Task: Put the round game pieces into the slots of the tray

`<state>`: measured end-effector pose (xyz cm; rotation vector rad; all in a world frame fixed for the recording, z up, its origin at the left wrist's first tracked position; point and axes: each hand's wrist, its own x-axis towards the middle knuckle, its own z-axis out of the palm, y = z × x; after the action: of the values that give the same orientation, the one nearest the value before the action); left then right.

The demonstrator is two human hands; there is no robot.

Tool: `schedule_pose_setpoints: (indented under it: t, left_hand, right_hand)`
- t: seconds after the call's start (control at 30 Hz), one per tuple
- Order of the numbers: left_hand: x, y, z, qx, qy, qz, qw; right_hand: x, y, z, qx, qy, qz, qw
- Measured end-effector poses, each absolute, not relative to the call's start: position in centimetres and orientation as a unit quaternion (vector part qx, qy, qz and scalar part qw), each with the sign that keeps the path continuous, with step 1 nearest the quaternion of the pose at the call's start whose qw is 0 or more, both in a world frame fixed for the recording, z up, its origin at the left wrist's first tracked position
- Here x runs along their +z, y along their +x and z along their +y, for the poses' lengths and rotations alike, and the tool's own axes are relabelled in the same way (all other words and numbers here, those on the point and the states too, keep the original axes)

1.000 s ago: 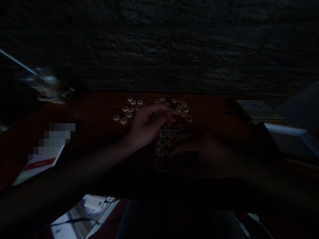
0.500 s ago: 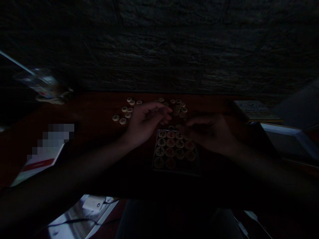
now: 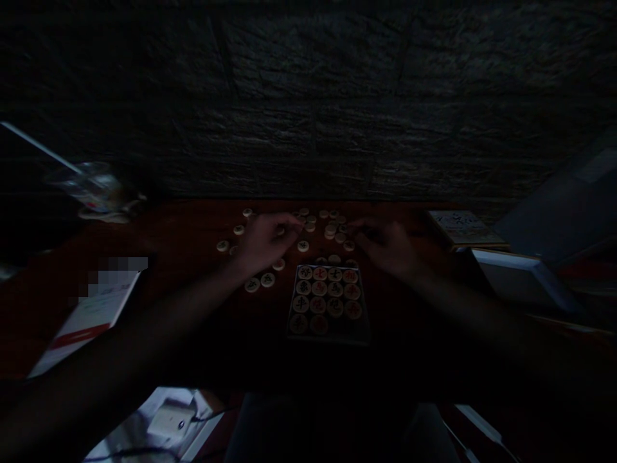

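The light is very dim. A shallow open box (image 3: 367,315) holds rows of round Chinese chess pieces (image 3: 335,290) with red and black characters; dark space shows in its near right corner. Beyond it, loose Chinese chess pieces (image 3: 330,230) lie scattered on the table, some on top of others. My left hand (image 3: 267,243) is over the left group, fingers curved and apart, tips close to the middle pieces. To the right, my right hand (image 3: 385,247) hovers with bent, parted fingers beside the right-hand pieces. Neither hand visibly holds a piece.
A plastic cup with a straw (image 3: 96,186) stands at the far left, above a printed sheet or booklet (image 3: 96,315). On the right are a flat decorated box (image 3: 465,226) and an open tray-like lid (image 3: 515,276). A stone wall (image 3: 308,128) rises behind the table.
My right hand has moved off the box's far right corner, uncovering a red piece there, and out towards the loose pieces. My left hand has shifted left, and the view has tilted slightly.
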<state>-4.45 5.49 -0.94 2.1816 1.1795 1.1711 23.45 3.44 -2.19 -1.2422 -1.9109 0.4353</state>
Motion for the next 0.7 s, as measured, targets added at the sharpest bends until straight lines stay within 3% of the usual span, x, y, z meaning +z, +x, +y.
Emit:
schedule_pose_setpoints:
  t: [0.23,0.7]
  left_hand:
    - [-0.9,-4.4,5.4,0.409,0.773,0.437,0.211]
    - [-0.5,-4.0,4.3,0.2,0.87,0.442,0.088]
  right_hand:
    - [-2.6,23.8,4.3,0.178,-0.51,-0.738,0.405]
    - [-3.2,24.0,5.1,0.177,-0.513,-0.731,0.413]
